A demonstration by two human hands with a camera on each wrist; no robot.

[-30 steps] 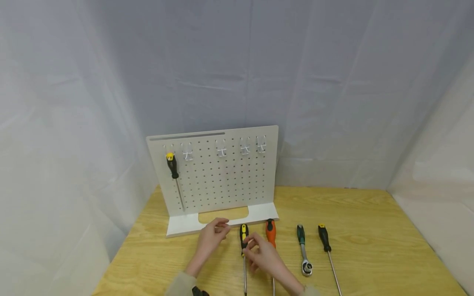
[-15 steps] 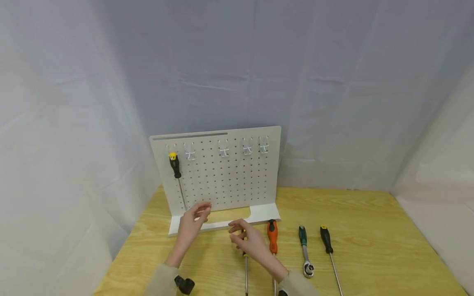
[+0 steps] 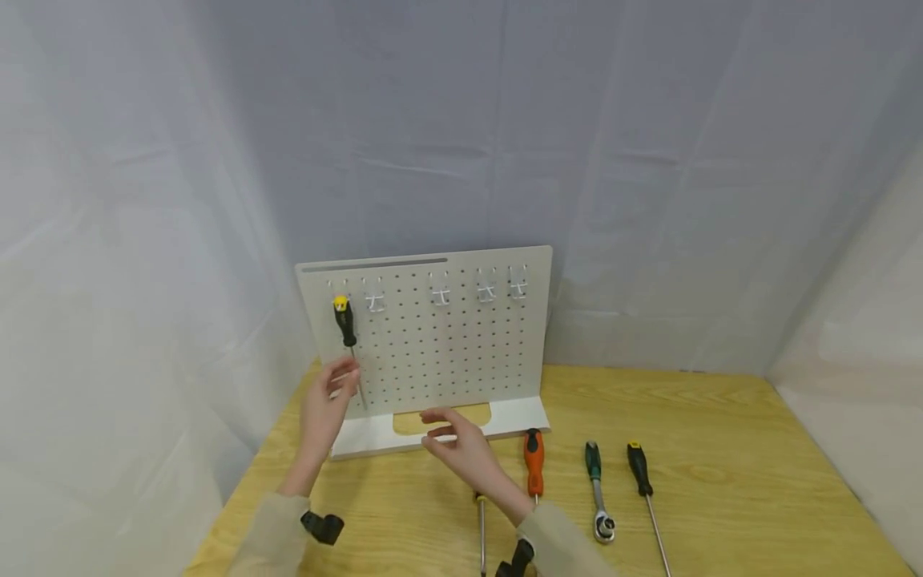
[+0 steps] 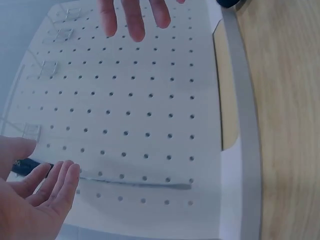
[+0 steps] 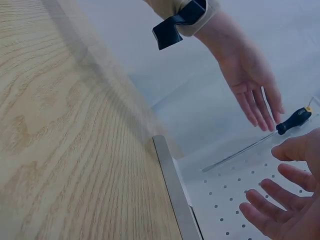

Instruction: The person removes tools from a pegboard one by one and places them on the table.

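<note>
A black screwdriver with a yellow top [image 3: 344,322] hangs from the leftmost hook of the white pegboard [image 3: 447,353]. My left hand [image 3: 326,407] is in front of its shaft, fingers loosely bent, gripping nothing. In the left wrist view, the fingers of that left hand [image 4: 42,197] partly cover the hanging screwdriver's handle; whether they touch it I cannot tell. My right hand [image 3: 461,449] is raised before the pegboard's base, fingers apart and holding nothing. Below its wrist lies a yellow-and-black screwdriver [image 3: 481,529], its handle mostly hidden by the arm.
To the right on the wooden table [image 3: 721,449] lie an orange screwdriver [image 3: 534,463], a green-handled ratchet wrench [image 3: 597,489] and another black screwdriver [image 3: 639,473]. Several clear hooks [image 3: 441,290] line the pegboard's upper part. A white curtain [image 3: 649,200] surrounds the table.
My left hand has moved up and left, from the table to the hanging screwdriver. My right hand has left the yellow-and-black screwdriver's handle area, moving up and left. The view has shifted slightly.
</note>
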